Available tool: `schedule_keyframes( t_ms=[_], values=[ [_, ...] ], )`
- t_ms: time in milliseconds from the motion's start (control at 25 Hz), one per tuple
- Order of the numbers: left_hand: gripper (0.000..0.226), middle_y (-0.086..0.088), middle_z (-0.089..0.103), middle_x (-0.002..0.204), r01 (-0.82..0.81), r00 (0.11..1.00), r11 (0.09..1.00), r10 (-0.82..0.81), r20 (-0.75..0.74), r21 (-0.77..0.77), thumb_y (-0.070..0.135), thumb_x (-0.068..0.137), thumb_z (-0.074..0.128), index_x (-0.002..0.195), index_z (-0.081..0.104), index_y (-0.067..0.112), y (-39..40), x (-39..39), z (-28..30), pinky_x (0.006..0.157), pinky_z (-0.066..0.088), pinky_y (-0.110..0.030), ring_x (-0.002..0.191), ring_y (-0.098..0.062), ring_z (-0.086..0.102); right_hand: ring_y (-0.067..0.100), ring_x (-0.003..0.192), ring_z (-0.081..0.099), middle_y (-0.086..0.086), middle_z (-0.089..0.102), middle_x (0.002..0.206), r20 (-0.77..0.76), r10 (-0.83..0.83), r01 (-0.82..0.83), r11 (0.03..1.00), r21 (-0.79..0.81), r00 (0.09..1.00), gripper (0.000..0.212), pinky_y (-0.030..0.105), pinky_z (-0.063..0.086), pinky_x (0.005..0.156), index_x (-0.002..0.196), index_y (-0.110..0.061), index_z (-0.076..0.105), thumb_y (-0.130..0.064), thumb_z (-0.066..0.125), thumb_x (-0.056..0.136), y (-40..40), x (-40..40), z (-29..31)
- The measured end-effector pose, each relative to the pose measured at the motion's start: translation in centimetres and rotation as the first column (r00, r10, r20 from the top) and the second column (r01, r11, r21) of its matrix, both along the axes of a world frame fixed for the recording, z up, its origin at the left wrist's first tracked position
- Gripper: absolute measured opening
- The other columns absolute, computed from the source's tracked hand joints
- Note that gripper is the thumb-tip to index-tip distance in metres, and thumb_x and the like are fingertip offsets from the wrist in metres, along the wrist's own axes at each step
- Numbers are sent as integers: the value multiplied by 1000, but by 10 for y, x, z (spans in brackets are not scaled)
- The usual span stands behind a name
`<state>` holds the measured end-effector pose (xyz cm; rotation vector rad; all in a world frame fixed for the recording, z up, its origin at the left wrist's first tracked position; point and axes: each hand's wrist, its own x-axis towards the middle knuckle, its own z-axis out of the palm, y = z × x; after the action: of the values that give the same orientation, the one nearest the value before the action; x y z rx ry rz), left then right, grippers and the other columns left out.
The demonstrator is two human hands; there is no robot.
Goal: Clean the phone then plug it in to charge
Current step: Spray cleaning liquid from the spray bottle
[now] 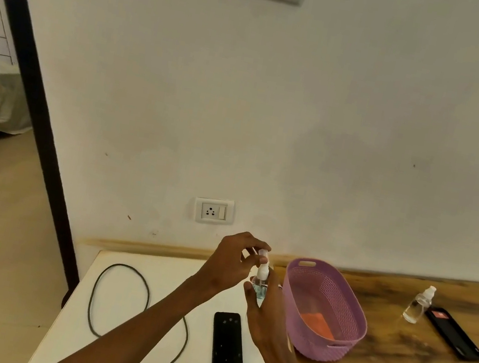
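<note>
Both hands raised over the white table (134, 262). Right hand (268, 311) wrapped around the lower body of a small spray bottle (261, 276) with bluish liquid, held upright. Left hand (231, 263) at the bottle's white top, fingertips pinched on the cap; cannot tell whether the cap is loose.

Phone (228, 343) lies flat, dark screen up, on the table just beside the right forearm, untouched. Dark cable (143, 302) looped on the table left of the phone, apart from it.

Purple perforated basket (322, 311) right of the hands, orange cloth (317, 323) in its bottom. Farther right on the wooden surface: second clear spray bottle (418, 304) upright, just beside a black phone case (454, 334).

Wall socket (213, 210) above the table, nothing plugged in.
</note>
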<state>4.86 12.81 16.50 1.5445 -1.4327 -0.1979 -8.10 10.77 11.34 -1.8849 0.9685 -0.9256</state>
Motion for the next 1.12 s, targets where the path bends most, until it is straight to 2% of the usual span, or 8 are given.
schedule_keyframes(
  t_ms=[240, 400, 560, 680, 800, 920, 1000, 1120],
  values=[
    [22, 4, 70, 99, -10, 1000, 999, 9, 22, 46, 11, 89, 69, 109, 76, 18, 13, -3, 7, 70, 44, -7, 85, -5, 63, 12, 100, 61, -4, 60, 115, -3, 31, -31, 998, -54, 1000, 44, 27, 53, 91, 137, -19, 40, -28, 53, 95, 7, 2, 8],
    [20, 0, 73, 98, -23, 998, 1000, 24, -62, 16, 6, 87, 71, 104, 78, 15, 21, -3, 12, 70, 46, -10, 86, -12, 67, 8, 76, 57, -16, 53, 88, -2, 76, -76, 990, -118, 997, 36, 5, 46, 65, 134, -17, 41, -21, 46, 98, 14, 1, 14],
    [21, -1, 76, 96, -38, 993, 999, 40, -115, 19, 3, 85, 71, 101, 79, 15, 27, -2, 16, 74, 51, -18, 90, -14, 69, 8, 75, 54, -9, 54, 86, 12, 139, -137, 985, -102, 990, 33, 10, 43, 68, 132, -15, 43, -23, 45, 99, 15, 4, 17],
    [23, 1, 77, 95, -35, 994, 999, 38, -105, 33, 1, 86, 69, 97, 80, 17, 31, 4, 19, 79, 53, -30, 91, -14, 69, 10, 72, 49, 1, 56, 85, 33, 203, -200, 977, -78, 979, 33, 23, 46, 71, 132, -17, 42, -22, 44, 100, 16, 4, 18],
    [25, 7, 78, 94, -18, 996, 999, 22, -89, 45, 1, 86, 68, 96, 79, 21, 38, 11, 19, 80, 53, -28, 91, -8, 69, 10, 80, 52, 4, 58, 93, 56, 245, -242, 969, -57, 968, 36, 31, 49, 80, 135, -19, 40, -21, 45, 99, 16, 6, 18],
    [27, 15, 76, 91, 15, 996, 999, -11, -88, 41, 1, 89, 64, 98, 78, 22, 45, 16, 21, 84, 51, -27, 93, -4, 68, 14, 88, 58, 0, 60, 96, 126, 284, -285, 958, -4, 951, 33, 28, 51, 84, 131, -25, 44, -19, 47, 99, 20, 11, 20],
    [29, 14, 76, 91, 53, 991, 997, -45, -122, 64, -2, 91, 61, 98, 77, 21, 50, 19, 23, 86, 51, -28, 96, -5, 69, 16, 86, 61, -1, 61, 94, 161, 287, -294, 956, 21, 944, 26, 20, 53, 76, 120, -34, 47, -19, 48, 98, 23, 15, 22],
    [35, 10, 76, 94, 175, 949, 981, -145, -279, 86, -6, 95, 53, 101, 76, 20, 59, 22, 26, 90, 50, -17, 99, -4, 69, 11, 79, 62, 4, 61, 90, 217, 313, -331, 942, 52, 925, 25, 20, 55, 71, 123, -21, 47, -15, 47, 98, 27, 18, 21]
  ],
)
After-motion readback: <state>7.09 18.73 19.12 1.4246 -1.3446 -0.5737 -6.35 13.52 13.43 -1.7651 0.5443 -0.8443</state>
